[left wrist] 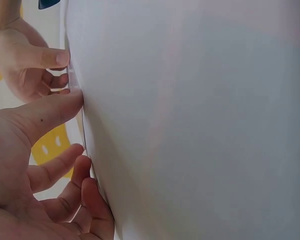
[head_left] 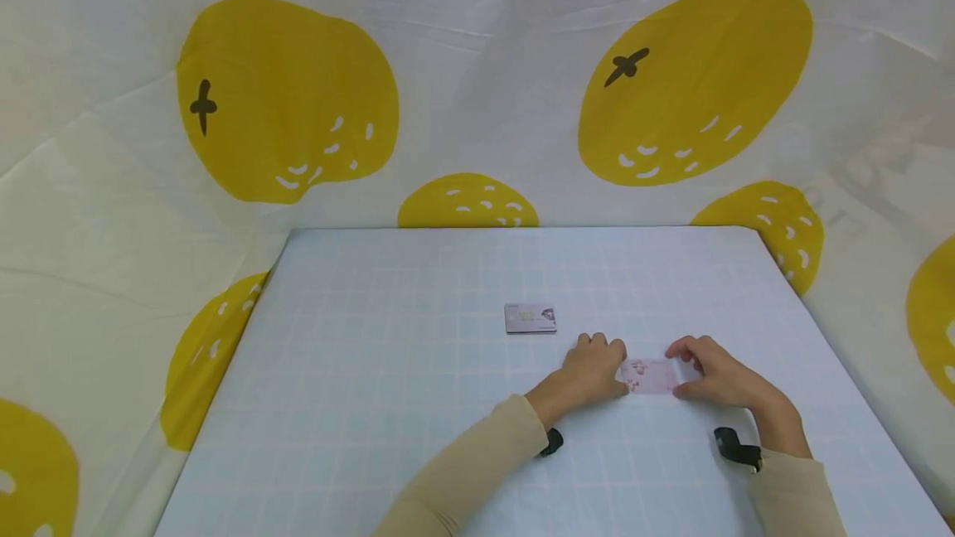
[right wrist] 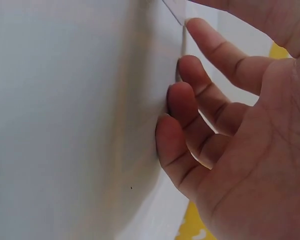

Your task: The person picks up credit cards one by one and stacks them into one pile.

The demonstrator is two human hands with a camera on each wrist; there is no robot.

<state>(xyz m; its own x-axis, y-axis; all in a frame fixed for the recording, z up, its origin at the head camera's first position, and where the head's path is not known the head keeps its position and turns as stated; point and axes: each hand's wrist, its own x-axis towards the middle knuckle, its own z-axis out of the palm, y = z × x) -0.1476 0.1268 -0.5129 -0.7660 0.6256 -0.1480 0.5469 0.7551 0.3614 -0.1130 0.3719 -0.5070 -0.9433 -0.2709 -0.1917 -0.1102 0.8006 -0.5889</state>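
A pale pink card with darker pink marks lies flat on the white-topped table, between both hands. My left hand is at its left short edge, the thumb near the lower corner and the forefinger near the upper one. At the opposite edge, my right hand touches the card with thumb and forefinger spread apart. In the right wrist view the forefinger tip of the right hand meets a corner of the card. The other fingers bend loosely, their tips at the tabletop. The left thumb hides most of the card in the left wrist view.
A small stack of greyish cards lies farther back, left of the pink card. Behind the table hangs a white cloth printed with yellow fruit. Both wrists wear black straps, below beige sleeves.
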